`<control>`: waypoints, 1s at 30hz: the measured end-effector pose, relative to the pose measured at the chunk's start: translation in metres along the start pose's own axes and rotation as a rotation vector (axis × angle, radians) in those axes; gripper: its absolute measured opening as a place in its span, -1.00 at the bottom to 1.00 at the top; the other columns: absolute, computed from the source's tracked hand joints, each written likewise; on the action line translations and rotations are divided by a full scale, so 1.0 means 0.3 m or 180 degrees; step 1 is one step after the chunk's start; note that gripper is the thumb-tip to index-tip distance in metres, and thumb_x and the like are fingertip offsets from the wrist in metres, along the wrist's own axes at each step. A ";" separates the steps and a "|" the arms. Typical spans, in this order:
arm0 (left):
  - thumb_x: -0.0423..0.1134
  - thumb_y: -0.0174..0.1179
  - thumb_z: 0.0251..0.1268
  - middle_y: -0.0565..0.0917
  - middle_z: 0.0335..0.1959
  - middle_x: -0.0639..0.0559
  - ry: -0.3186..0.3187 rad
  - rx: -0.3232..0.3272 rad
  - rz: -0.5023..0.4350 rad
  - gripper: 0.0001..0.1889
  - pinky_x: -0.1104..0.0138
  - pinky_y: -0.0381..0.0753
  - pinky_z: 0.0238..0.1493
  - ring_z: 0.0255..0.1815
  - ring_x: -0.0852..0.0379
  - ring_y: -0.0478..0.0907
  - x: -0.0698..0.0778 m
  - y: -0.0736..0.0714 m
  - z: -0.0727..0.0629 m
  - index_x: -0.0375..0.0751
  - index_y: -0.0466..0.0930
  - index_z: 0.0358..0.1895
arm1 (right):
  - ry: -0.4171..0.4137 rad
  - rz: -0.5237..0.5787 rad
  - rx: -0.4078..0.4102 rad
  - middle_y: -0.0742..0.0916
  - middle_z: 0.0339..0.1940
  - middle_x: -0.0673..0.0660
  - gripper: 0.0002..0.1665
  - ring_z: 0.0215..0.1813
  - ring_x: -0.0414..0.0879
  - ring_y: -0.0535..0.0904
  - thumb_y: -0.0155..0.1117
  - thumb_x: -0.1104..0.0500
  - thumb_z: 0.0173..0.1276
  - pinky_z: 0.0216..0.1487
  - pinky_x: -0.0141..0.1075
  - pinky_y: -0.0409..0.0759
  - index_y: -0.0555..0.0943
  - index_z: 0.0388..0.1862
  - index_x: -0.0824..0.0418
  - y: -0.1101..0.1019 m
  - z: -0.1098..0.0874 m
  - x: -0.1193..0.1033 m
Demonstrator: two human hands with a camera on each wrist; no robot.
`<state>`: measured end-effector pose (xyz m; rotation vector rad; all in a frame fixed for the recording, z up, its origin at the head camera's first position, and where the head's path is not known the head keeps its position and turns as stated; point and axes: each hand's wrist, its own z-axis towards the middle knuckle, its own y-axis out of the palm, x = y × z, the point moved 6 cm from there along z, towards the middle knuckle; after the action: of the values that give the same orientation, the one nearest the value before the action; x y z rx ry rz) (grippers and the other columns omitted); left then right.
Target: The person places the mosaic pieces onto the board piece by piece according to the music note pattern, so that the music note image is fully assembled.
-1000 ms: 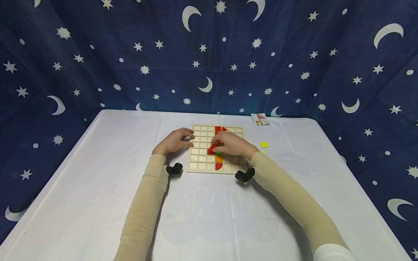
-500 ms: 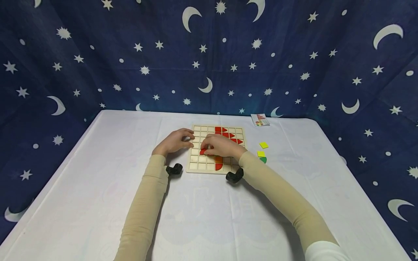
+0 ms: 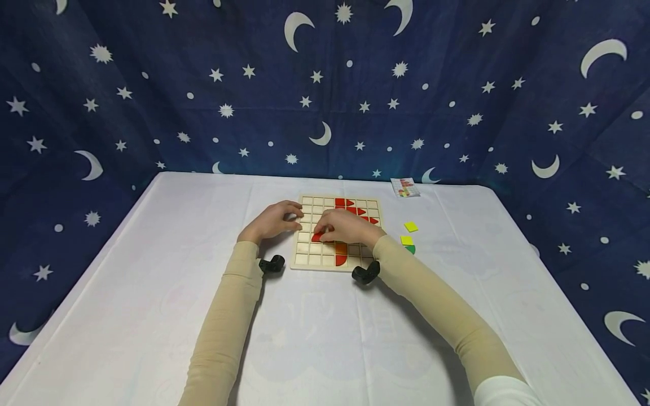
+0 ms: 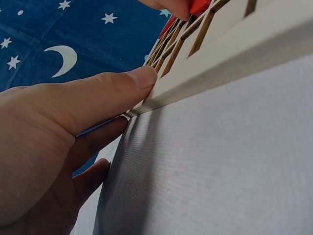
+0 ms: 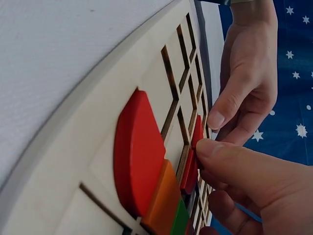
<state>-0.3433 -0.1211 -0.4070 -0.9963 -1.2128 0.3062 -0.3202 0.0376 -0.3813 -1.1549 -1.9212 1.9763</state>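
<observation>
A wooden grid board [image 3: 307,248] lies on the table between both hands. My left hand [image 3: 274,219] rests at its left edge; in the left wrist view the thumb [image 4: 115,90] touches the rim, other fingers beside it. My right hand [image 3: 345,225] reaches over the board's middle and pinches a small red piece [image 5: 197,132] at a cell. Next to that piece sits another red piece [image 5: 189,171]. Nearer the front edge are an orange square [image 5: 164,203], a rounded red piece [image 5: 137,156] and a partly hidden green piece [image 5: 181,218]. Red pointed pieces [image 3: 361,212] fill cells at the back.
To the board's right lie two yellow squares [image 3: 411,226] and a green rounded piece [image 3: 410,248], close together. A printed card [image 3: 405,188] with a coloured pattern lies near the table's back edge. Behind hangs a dark blue cloth [image 3: 264,113] with stars and moons.
My right hand has shifted left over the board with the red piece, then stayed nearly still. More back red pieces and the loose green piece came into view. The left hand has not moved.
</observation>
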 end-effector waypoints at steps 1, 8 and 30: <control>-0.20 0.34 0.26 0.45 0.33 -0.16 -0.0007 0.0000 0.0002 -0.61 0.08 0.22 0.45 0.40 -0.12 0.30 0.000 0.000 0.000 -0.28 0.62 0.11 | -0.0004 0.0010 -0.0008 0.69 -0.16 0.02 -0.76 -0.17 -0.17 0.58 0.32 0.18 0.38 -0.05 -0.35 0.58 0.73 -0.01 0.16 0.000 -0.001 0.000; -0.20 0.34 0.26 0.44 0.34 -0.15 -0.0019 -0.0021 -0.0027 -0.60 0.08 0.24 0.44 0.40 -0.11 0.30 0.001 0.000 -0.001 -0.28 0.62 0.12 | -0.0114 0.0020 0.0132 0.72 -0.10 0.05 -0.78 -0.08 -0.12 0.58 0.24 0.21 0.43 0.03 -0.30 0.58 0.73 -0.02 0.19 -0.018 -0.006 -0.005; -0.21 0.33 0.27 0.44 0.34 -0.17 -0.0034 -0.0028 0.0019 -0.60 0.08 0.23 0.45 0.41 -0.11 0.29 0.004 -0.001 0.000 -0.30 0.61 0.14 | -0.0112 0.0017 0.0081 0.69 -0.12 0.05 -0.73 -0.14 -0.15 0.56 0.24 0.23 0.43 -0.04 -0.34 0.56 0.72 0.04 0.15 0.006 -0.010 -0.007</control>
<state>-0.3427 -0.1204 -0.4060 -1.0070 -1.2220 0.3116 -0.3162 0.0385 -0.3817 -1.1277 -1.9056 2.0311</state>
